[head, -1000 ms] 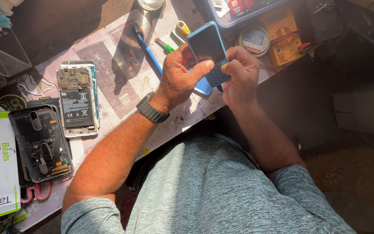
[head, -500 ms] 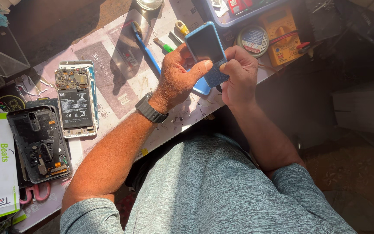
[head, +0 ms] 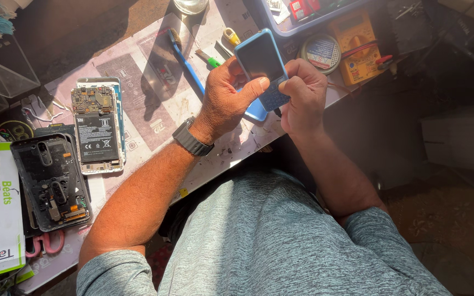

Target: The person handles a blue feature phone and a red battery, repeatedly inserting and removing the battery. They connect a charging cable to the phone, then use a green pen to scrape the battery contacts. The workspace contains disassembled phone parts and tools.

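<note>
Over bench: both hands, left hand (head: 227, 98) & right hand (head: 303, 96), clamp blue phone (head: 259, 57).

**Blue keypad phone held above the bench edge**

A small blue plastic phone with a dark screen and a keypad (head: 262, 66) is sitting tilted, screen end pointing away from the person, face up. Its screen is showing blank and dark; its lower keypad half is lying partly hidden under fingers, just above the table's near edge.
</note>
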